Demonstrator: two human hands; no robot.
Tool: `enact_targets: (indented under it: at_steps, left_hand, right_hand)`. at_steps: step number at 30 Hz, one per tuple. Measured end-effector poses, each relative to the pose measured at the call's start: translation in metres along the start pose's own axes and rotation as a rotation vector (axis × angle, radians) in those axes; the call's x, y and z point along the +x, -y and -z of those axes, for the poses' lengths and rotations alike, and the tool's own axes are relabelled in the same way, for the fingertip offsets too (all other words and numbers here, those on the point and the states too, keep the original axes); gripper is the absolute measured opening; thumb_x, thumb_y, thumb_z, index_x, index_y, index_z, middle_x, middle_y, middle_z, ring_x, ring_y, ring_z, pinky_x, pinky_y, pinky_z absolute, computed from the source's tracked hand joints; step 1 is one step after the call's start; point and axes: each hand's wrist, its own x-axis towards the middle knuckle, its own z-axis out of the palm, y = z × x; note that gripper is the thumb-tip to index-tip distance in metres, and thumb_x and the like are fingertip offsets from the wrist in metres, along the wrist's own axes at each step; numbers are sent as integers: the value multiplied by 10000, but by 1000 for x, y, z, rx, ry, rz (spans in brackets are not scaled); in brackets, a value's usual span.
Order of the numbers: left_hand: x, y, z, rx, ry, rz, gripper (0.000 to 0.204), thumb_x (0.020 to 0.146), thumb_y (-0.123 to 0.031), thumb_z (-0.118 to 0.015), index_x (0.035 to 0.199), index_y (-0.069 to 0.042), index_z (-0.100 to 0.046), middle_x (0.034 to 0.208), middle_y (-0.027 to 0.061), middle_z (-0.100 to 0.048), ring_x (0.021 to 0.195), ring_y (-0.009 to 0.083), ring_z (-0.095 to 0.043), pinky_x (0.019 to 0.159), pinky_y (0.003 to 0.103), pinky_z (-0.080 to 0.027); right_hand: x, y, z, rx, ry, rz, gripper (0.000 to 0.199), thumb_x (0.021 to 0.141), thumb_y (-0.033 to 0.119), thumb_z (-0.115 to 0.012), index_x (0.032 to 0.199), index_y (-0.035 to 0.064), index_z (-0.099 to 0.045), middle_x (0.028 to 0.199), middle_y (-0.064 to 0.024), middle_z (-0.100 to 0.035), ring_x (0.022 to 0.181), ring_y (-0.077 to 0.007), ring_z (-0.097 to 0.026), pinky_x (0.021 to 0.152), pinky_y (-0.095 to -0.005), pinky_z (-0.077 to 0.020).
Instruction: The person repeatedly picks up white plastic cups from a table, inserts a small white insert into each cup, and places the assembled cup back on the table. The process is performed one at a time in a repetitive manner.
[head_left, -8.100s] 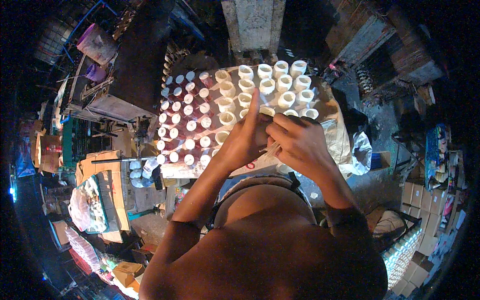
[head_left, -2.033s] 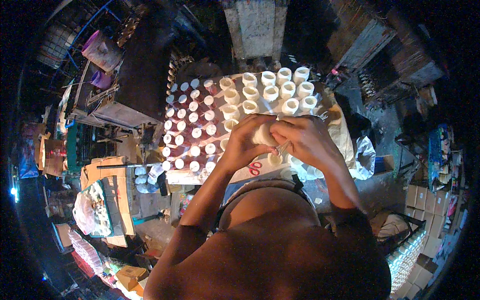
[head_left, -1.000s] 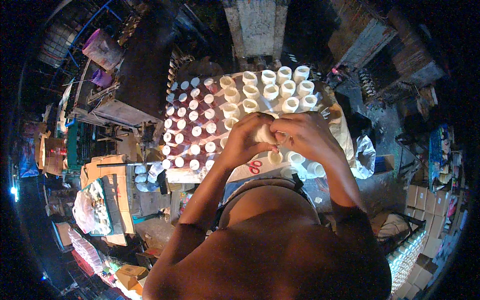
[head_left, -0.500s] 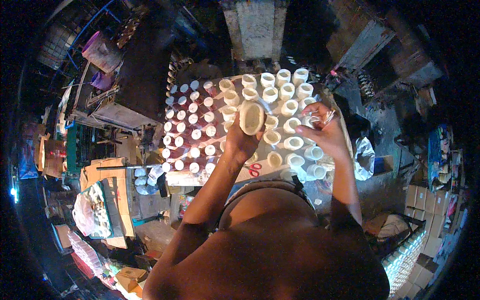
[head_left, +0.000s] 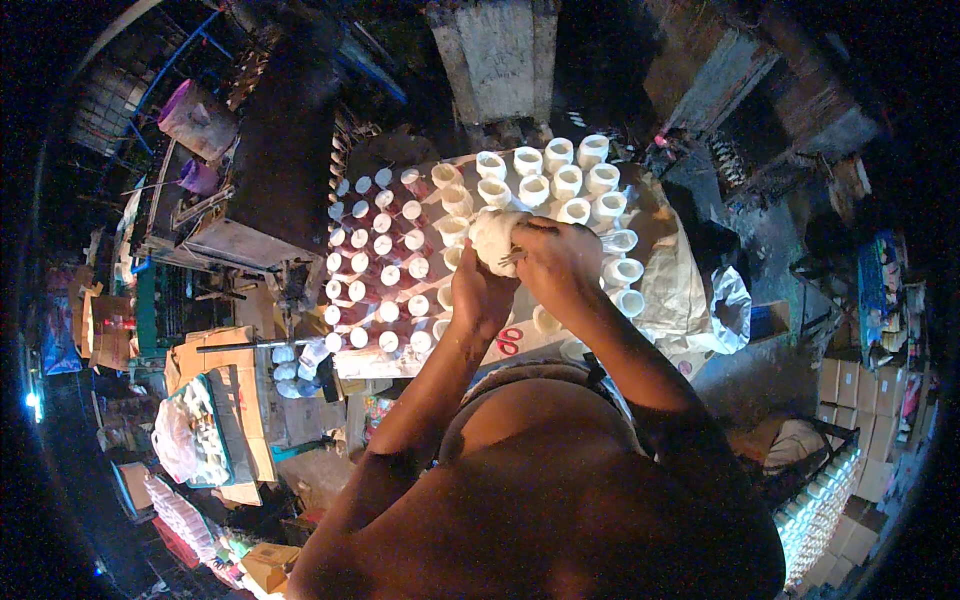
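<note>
My left hand (head_left: 478, 296) grips a white jar (head_left: 493, 238) from below and holds it just above the table. My right hand (head_left: 556, 262) is closed over the jar's right side. Something thin and pale shows under its fingers, too small to make out. Both hands hover over rows of open white jars (head_left: 556, 182) on the far right part of the table. To the left stand several capped bottles (head_left: 382, 270) with reddish bodies and white caps.
Pale sheeting (head_left: 668, 285) covers the table, and a scissors-like red mark (head_left: 508, 340) lies near its front edge. A dark machine (head_left: 270, 170) stands to the left, stacked cardboard boxes (head_left: 850, 400) to the right, and packed goods (head_left: 200, 440) at lower left.
Half a second ago my right hand was reaching out over the jars at the right. It has come back onto the jar in my left hand, which has lifted slightly toward the far rows.
</note>
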Motion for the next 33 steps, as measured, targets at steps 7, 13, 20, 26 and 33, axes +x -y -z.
enact_targets:
  at_steps: [7,13,20,26,33]
  left_hand:
    - [-15,4,5,-10,-91,-134,545,1130,-417,-260,1501,-59,-437,1479,125,-550,1357,303,-532,1168,493,-374]
    - [-14,-5,4,-98,-83,-149,500,1084,-449,-416,1384,-71,-547,1359,112,-637,1247,271,-616,1084,435,-461]
    - [-6,-22,-16,597,-58,-738,394,1043,-164,-612,1319,-87,-341,1207,90,-481,1079,148,-494,917,302,-430]
    - [-2,-12,-5,749,-10,-791,429,1027,-96,-604,1339,-60,-313,1320,121,-400,1180,184,-462,991,325,-422]
    - [-9,-16,-21,746,-13,-745,383,1052,-127,-571,1368,-57,-366,1268,99,-493,1097,164,-517,935,312,-442]
  right_hand:
    - [-5,2,-17,-147,118,74,117,701,160,-725,732,60,-671,735,-157,-677,655,-371,-692,619,-497,-555]
    - [-8,-2,-18,-35,100,67,127,693,49,-698,816,42,-670,802,-156,-688,734,-394,-687,660,-488,-552]
    - [-31,-24,-11,112,7,-13,208,717,62,-688,919,97,-652,849,-144,-684,752,-396,-679,663,-491,-538]
    - [-38,-42,-7,-34,115,-11,228,708,94,-702,927,99,-643,879,-132,-694,793,-389,-686,711,-495,-553]
    - [-32,-49,3,-65,139,35,193,740,114,-697,927,93,-652,878,-136,-700,784,-381,-687,711,-486,-562]
